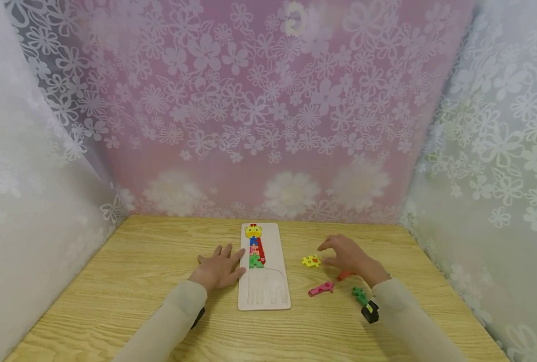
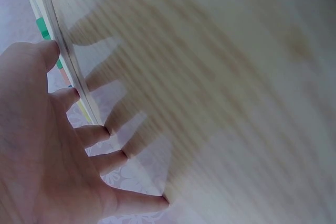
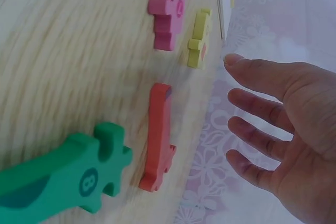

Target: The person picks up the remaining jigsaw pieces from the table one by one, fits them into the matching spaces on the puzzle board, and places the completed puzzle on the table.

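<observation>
Wood-grained table [image 1: 160, 239] bears, near its far edge, a yellow-headed giraffe puzzle [image 1: 272, 251] (neck multicoloured), left hand [image 1: 218, 269] spread, right hand [image 1: 347, 254] relaxed, both empty.

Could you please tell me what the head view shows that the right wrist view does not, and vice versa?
Only the head view shows the left hand beside the board, plus the giraffe's face and the blue piece below it.

Only the right wrist view shows a readable 8 on the loose green piece, and the red piece uncovered.

Both show the right hand, the four loose pieces, including pink and yellow, and at least the board's edge.
</observation>
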A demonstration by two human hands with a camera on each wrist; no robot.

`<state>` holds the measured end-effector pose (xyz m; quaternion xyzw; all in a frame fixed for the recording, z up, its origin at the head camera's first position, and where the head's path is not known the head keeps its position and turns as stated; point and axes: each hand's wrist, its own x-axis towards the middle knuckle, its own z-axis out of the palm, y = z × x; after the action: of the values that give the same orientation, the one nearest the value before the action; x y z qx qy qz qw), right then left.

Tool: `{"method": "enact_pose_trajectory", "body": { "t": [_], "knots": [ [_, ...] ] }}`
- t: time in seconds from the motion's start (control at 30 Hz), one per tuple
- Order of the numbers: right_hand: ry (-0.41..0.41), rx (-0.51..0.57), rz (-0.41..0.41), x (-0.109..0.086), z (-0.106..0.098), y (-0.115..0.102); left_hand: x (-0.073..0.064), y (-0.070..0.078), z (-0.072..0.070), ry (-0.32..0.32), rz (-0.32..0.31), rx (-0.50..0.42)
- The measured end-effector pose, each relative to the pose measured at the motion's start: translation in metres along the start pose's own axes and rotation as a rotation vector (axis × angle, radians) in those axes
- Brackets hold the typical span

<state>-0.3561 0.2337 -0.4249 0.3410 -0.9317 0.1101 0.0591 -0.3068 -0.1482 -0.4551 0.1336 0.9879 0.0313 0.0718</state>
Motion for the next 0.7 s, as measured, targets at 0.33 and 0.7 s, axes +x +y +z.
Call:
{"method": "enact_pose_trajectory", "body": {
  "t": [0.33, 0.7],
  "knots": [
    [-0.035, 0.086, -0.023, 0.004, 0.015, -0.002, -0.001, 0.001, -0.001, -0.014, -0.009, -0.012],
    [-0.079, 0.067, -0.014, 0.011, 0.025, -0.005, 0.002, -0.001, 0.001, -0.012, -0.004, -0.008]
  ]
}}
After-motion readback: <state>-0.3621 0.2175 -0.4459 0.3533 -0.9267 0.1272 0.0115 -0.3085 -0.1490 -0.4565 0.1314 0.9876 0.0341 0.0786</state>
